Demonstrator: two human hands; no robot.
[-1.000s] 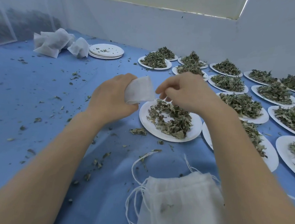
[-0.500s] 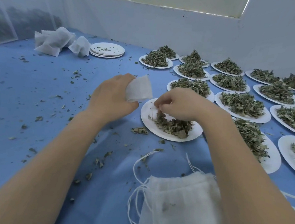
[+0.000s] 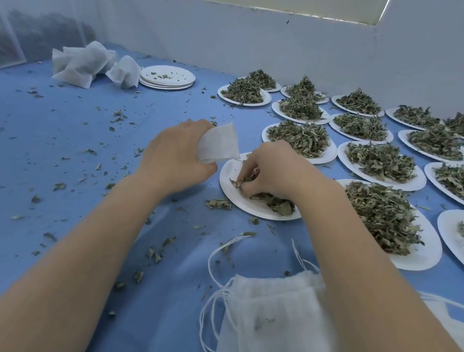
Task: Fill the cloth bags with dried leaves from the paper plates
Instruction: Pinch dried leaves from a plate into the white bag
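- Blue surface point(image 3: 61, 140), strewn with leaf bits, against a white wall point(image 3: 263, 39).
- Left hand point(image 3: 176, 157) grips one bag point(image 3: 219, 143) above the surface.
- Right hand point(image 3: 275, 171) pinches leaves point(image 3: 275, 204) on the nearest plate point(image 3: 232, 192).
- Over a dozen heaped plates lie right; empty plates point(image 3: 168, 77) stacked far back.
- Filled bags point(image 3: 81, 64) far left; spare bags point(image 3: 274, 323) lie near.

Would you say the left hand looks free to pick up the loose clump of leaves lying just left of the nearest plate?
Probably not yet: the left hand grips a cloth bag, though nothing blocks the leaf clump.
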